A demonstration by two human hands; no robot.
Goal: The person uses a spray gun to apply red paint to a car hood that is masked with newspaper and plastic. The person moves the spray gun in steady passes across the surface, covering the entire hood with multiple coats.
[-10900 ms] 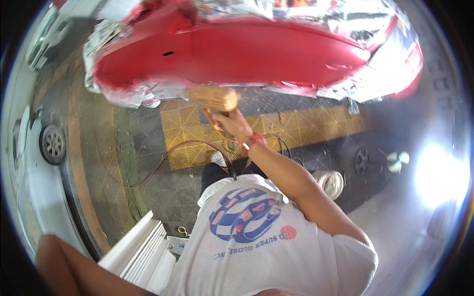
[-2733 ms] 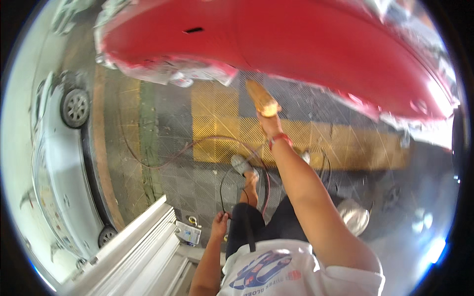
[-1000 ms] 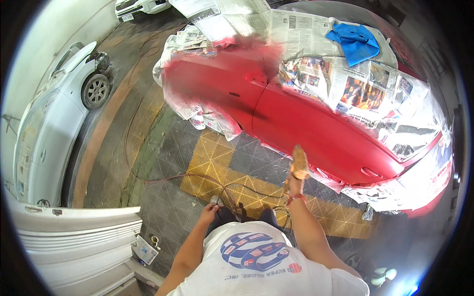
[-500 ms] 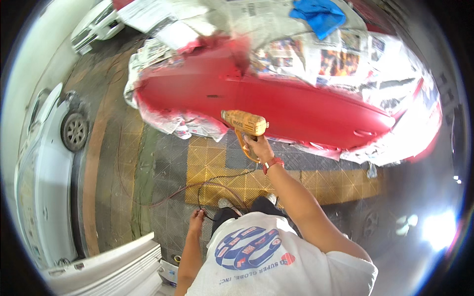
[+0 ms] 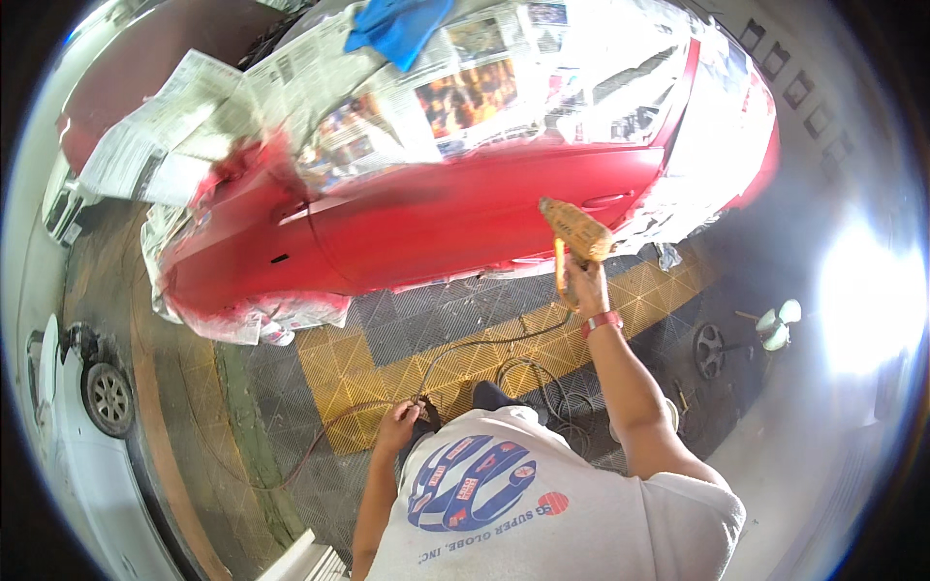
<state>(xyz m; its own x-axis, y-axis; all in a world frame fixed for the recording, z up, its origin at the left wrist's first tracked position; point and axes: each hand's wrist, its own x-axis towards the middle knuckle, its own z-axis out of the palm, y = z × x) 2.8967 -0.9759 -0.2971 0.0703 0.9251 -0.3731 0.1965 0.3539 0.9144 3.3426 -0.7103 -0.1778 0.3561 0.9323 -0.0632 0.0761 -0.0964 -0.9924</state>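
Note:
My right hand point(image 5: 586, 290) grips the handle of a worn yellow heat gun point(image 5: 579, 232). Its nozzle points up and left at a red car door point(image 5: 436, 218), just below the door handle point(image 5: 608, 200); a small gap seems to separate them. A dark power cord point(image 5: 487, 341) droops from the gun toward my left hand point(image 5: 395, 427), which hangs low by my leg with its fingers closed on the cord. Newspaper masking point(image 5: 470, 92) covers the car's windows and edges, with red overspray along its border.
A blue cloth point(image 5: 399, 31) lies on the masked car. Coiled cable point(image 5: 562, 392) and a reddish hose point(image 5: 291, 476) cross the grey and yellow floor tiles. A pale car point(image 5: 92, 465) stands at left. At right are a loose wheel cover point(image 5: 709, 351) and a bright lamp point(image 5: 872, 300).
My body and view have shifted right along the car. The heat gun has moved from the lower door edge to near the door handle. My left hand keeps the cord.

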